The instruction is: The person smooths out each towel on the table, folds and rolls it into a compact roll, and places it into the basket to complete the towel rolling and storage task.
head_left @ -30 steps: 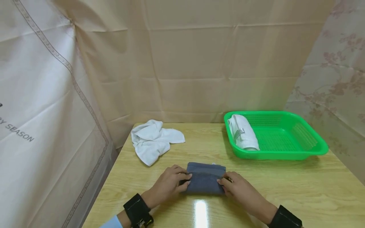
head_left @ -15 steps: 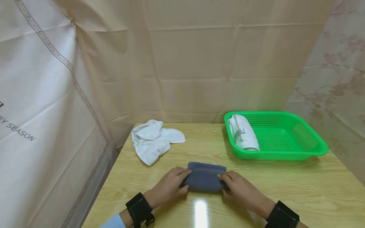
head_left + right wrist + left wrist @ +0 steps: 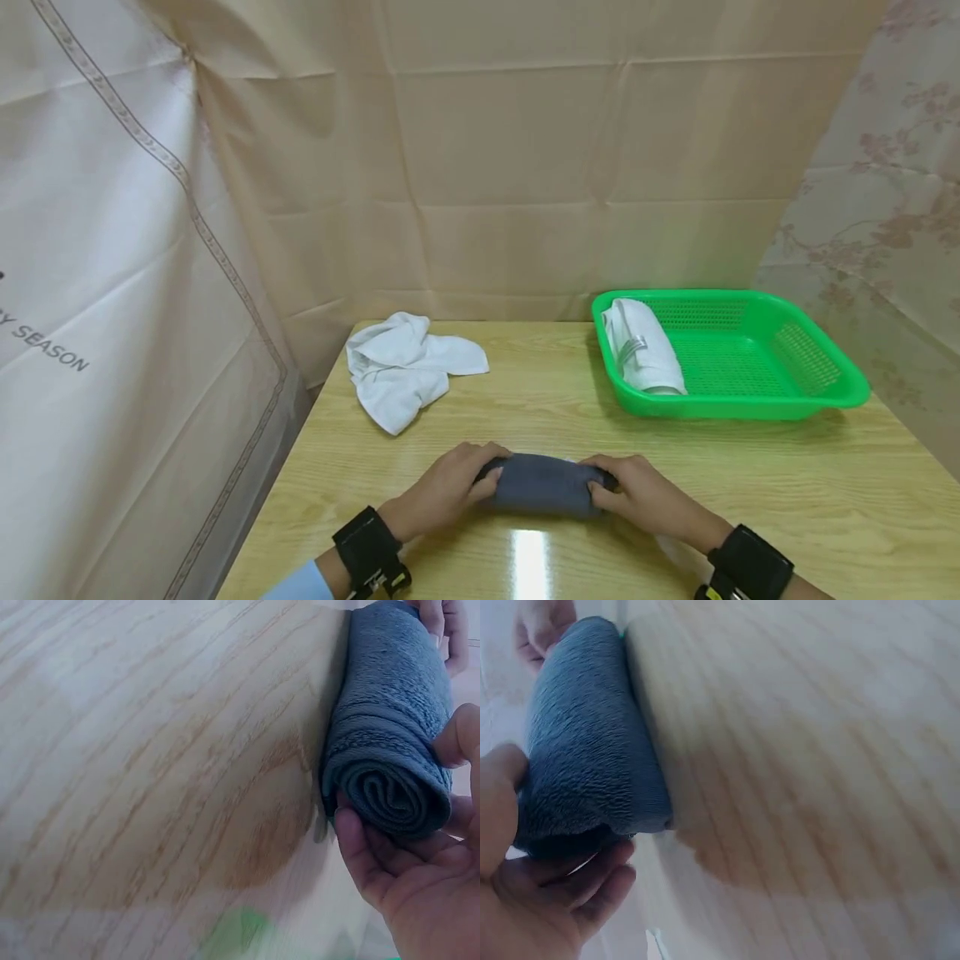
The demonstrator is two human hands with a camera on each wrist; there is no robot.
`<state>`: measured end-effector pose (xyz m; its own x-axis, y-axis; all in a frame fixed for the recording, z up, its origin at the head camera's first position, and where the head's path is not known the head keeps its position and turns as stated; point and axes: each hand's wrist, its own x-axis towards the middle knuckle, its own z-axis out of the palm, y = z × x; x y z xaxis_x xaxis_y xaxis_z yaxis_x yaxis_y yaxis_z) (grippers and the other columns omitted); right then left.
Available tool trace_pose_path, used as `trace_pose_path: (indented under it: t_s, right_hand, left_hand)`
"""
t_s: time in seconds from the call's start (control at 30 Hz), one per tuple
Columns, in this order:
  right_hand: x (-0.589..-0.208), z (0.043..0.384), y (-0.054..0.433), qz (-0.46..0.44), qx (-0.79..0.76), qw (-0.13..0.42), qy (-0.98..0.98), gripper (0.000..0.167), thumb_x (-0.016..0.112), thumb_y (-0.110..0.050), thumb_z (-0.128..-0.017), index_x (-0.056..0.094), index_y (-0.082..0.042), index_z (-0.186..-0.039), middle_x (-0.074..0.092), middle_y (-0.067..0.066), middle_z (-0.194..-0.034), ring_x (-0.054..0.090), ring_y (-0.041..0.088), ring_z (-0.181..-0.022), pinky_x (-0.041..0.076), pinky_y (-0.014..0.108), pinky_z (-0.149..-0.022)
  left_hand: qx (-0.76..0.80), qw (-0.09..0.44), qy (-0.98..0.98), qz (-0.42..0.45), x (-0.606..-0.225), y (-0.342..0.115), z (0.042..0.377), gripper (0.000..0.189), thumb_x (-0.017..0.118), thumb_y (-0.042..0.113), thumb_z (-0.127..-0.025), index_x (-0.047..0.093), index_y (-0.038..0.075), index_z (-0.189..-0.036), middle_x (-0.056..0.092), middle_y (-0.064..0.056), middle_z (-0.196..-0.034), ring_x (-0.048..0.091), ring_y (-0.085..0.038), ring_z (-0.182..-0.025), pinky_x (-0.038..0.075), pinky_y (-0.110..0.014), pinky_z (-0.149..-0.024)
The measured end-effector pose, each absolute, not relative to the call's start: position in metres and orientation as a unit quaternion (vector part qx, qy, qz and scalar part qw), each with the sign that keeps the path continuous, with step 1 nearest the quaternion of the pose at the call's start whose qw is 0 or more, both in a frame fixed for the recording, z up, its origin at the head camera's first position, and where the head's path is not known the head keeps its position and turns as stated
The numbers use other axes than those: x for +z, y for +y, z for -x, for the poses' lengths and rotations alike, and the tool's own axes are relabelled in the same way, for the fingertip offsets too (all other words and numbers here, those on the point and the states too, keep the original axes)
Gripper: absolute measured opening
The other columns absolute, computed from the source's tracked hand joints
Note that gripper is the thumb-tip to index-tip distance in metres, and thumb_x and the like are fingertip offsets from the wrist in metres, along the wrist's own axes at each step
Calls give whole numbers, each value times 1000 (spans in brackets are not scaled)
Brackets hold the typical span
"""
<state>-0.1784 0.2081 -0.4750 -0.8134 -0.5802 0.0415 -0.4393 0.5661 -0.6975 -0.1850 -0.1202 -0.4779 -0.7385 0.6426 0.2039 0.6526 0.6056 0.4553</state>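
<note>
A dark blue-grey towel [image 3: 546, 485], rolled into a short cylinder, lies crosswise near the front of the wooden table [image 3: 675, 467]. My left hand [image 3: 450, 490] grips its left end, thumb on the near side and fingers over the far side. At the other end my right hand [image 3: 643, 497] holds the roll the same way. The right wrist view shows the spiral end of the towel [image 3: 390, 796] between thumb and fingers. In the left wrist view the towel [image 3: 585, 735] has a fuzzy surface and a smooth band along one edge.
A crumpled white cloth [image 3: 405, 367] lies at the back left of the table. At the back right stands a green plastic basket [image 3: 750, 408] with a rolled white towel [image 3: 643, 348] along its left side. Hanging fabric [image 3: 495, 167] encloses the back and sides.
The flat strip of towel beyond the roll has been wound in, leaving a full cylinder. Both hands have shifted from its near edge to grip its two ends.
</note>
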Motion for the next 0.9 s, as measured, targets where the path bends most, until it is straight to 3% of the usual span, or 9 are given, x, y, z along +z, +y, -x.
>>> trace_pose_path:
  t_s: [0.1,0.2,0.33,0.43,0.57,0.67,0.8,0.9]
  right_hand:
    - [-478,177,206,297,-360,77,881,31,60,-17,-103,60,-7,-133,62,-6,-80,49,-1,-64,42,21,-59]
    - [-482,174,202,320,-323,11,891,26,62,-13,-102,57,-15,-127,61,-5,-83,58,5,-71,50,25,-62]
    - [-485,168,195,343,-218,-129,905,29,70,-8,-96,66,-9,-124,67,6,-122,65,21,-107,56,40,-85]
    - [-483,166,189,352,-144,-166,910,38,71,-3,-93,65,2,-130,65,15,-126,64,29,-107,56,44,-87]
    - [-482,164,181,361,-82,-139,918,41,64,8,-94,57,15,-134,61,30,-131,63,40,-113,54,48,-92]
    - [-480,163,176,349,-86,-93,928,44,57,2,-99,49,19,-139,54,37,-137,59,47,-121,50,52,-99]
    - [-479,165,173,314,-127,-27,941,65,55,-27,-103,34,5,-156,45,35,-148,51,48,-131,44,56,-105]
    - [-484,167,169,301,-135,-23,944,79,57,-54,-101,33,-8,-160,42,35,-150,48,52,-132,44,61,-104]
  left_hand:
    - [-208,52,-902,375,-482,-119,183,38,42,31,-113,60,15,-142,63,-2,-135,60,-19,-121,52,-39,-97]
    - [-151,83,-903,393,-484,-117,180,47,42,40,-112,55,11,-148,59,-4,-142,56,-22,-128,50,-43,-98]
    - [-85,74,-907,405,-485,-116,179,79,49,65,-100,43,8,-155,53,-6,-149,50,-24,-133,48,-46,-99]
    - [-56,63,-911,403,-486,-114,182,95,60,72,-90,41,6,-155,52,-7,-148,50,-25,-132,48,-45,-99]
    - [-54,49,-917,393,-485,-111,187,93,69,68,-86,45,6,-151,55,-6,-143,52,-24,-129,48,-44,-98]
    - [-54,37,-919,389,-484,-108,191,88,73,63,-87,47,6,-149,58,-6,-139,53,-23,-126,49,-44,-97]
    - [-59,15,-922,382,-482,-106,196,87,79,52,-88,43,5,-152,60,-8,-137,55,-22,-126,49,-45,-100]
    - [-77,-3,-922,379,-482,-106,200,89,82,46,-87,39,10,-156,60,-6,-135,55,-20,-125,47,-45,-101]
